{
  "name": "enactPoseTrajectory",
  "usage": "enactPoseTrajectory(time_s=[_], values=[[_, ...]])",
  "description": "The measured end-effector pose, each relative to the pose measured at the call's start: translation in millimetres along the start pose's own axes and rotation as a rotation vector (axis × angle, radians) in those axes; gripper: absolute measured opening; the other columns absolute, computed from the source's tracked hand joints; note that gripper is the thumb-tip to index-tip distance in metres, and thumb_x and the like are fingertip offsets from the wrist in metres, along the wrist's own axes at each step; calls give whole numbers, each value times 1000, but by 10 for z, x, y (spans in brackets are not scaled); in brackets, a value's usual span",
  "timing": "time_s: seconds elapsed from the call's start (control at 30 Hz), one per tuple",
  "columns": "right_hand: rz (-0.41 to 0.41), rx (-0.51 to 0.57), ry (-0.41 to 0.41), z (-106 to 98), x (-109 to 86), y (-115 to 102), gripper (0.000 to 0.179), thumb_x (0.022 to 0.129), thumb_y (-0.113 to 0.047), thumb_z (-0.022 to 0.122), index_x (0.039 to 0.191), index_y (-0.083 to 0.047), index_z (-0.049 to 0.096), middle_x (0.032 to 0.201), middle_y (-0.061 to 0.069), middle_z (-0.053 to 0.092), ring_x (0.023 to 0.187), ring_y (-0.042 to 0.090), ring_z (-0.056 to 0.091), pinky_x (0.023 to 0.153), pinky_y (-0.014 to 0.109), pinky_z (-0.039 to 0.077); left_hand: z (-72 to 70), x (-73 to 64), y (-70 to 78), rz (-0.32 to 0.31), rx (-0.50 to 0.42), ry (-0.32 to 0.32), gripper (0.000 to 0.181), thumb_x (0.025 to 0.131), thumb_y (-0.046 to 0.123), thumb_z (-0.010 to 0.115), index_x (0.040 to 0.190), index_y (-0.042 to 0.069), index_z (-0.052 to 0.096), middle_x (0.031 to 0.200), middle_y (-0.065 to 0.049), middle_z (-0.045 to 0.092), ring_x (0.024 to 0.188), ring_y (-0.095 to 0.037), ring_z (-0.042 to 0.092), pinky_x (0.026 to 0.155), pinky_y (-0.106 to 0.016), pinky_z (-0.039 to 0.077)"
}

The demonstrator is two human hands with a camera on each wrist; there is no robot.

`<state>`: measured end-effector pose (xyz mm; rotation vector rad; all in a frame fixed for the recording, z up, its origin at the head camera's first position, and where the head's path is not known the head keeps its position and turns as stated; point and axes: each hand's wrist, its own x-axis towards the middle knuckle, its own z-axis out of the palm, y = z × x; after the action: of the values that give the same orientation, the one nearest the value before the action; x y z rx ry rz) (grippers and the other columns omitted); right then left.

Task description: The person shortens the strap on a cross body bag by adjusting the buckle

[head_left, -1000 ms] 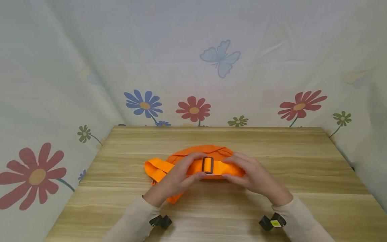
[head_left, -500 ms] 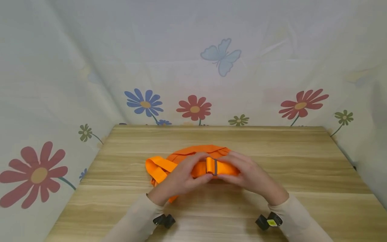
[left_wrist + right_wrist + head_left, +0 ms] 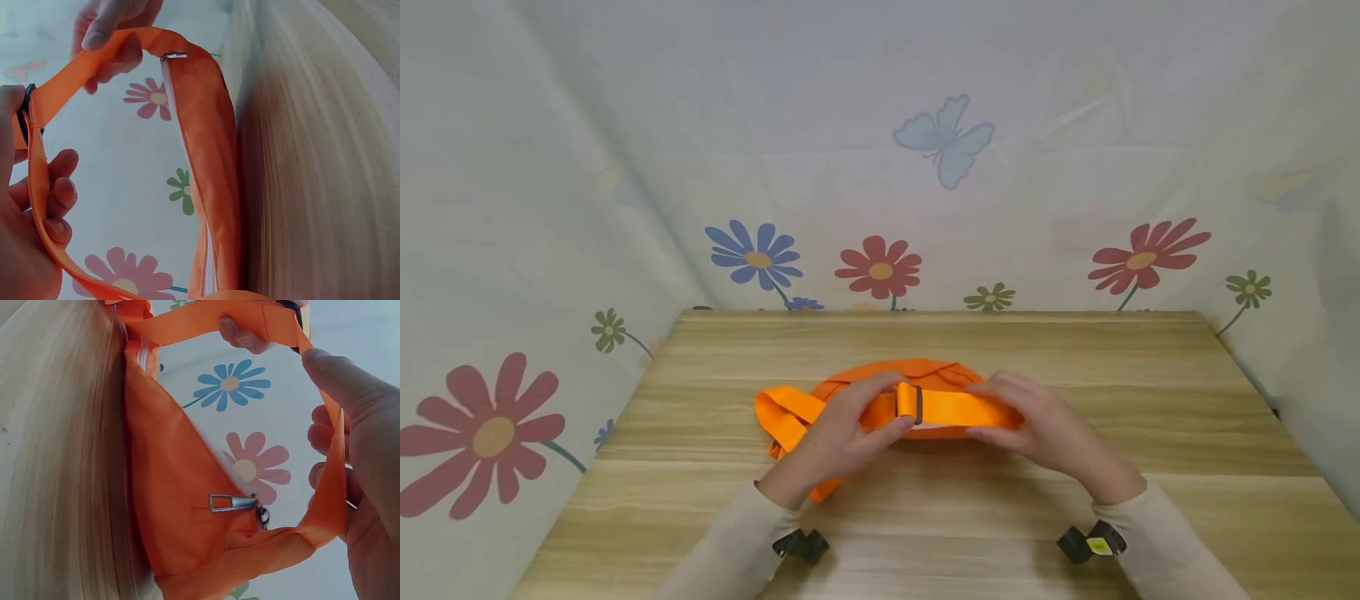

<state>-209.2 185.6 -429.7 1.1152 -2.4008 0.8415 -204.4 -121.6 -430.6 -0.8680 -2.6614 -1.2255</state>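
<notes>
An orange waist bag (image 3: 891, 367) rests on the wooden table, its strap (image 3: 966, 408) raised in a loop on my near side. On the strap sits a dark slide buckle (image 3: 918, 405). My left hand (image 3: 850, 429) pinches the strap at the buckle, thumb below and fingers above. Farther right, my right hand (image 3: 1041, 417) grips the strap between thumb and fingers; its fingers pass behind the webbing in the right wrist view. A metal zipper pull (image 3: 234, 502) hangs at one end of the bag's zipper (image 3: 181, 122). The buckle's back is partly hidden by my left fingers.
A loose strap loop (image 3: 782, 412) lies at the bag's left end, with an orange tail (image 3: 826, 490) under my left wrist. The wooden table (image 3: 1075, 358) reaches back to a flower-printed cloth (image 3: 1045, 217). Each wrist wears a small black camera (image 3: 801, 546).
My right hand first slid left toward the buckle, then moved back right along the strap, leaving a longer stretch between the hands. The buckle has turned and shifted slightly left with my left hand.
</notes>
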Motion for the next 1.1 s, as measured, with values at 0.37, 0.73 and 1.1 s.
enactPoseTrajectory(time_s=[0.37, 0.73, 1.1], values=[[-21, 57, 18, 23, -7, 17, 40, 90, -17, 89, 126, -14, 72, 108, -6, 68, 93, 6, 59, 81, 24, 56, 50, 14, -38, 46, -68, 9, 44, 103, 31, 72, 144, 21, 59, 138, -1, 70, 124, -23, 64, 114, -57, 52], [-79, 90, 47, 85, 34, 10, 43, 105, -49, 63, 126, -12, 70, 107, -4, 67, 92, 8, 58, 83, 17, 51, 67, 31, -32, 48, -108, -24, 49, 104, 33, 72, 147, 19, 53, 129, 1, 69, 115, -16, 62, 108, -45, 55], [-94, 89, 31, 116, 89, -50, 38, 97, -28, 83, 127, -8, 71, 110, 0, 70, 92, 10, 61, 79, 27, 59, 101, 72, -8, 23, -133, -70, 58, 99, 30, 80, 144, 10, 50, 133, -8, 73, 117, -23, 69, 108, -44, 58]])
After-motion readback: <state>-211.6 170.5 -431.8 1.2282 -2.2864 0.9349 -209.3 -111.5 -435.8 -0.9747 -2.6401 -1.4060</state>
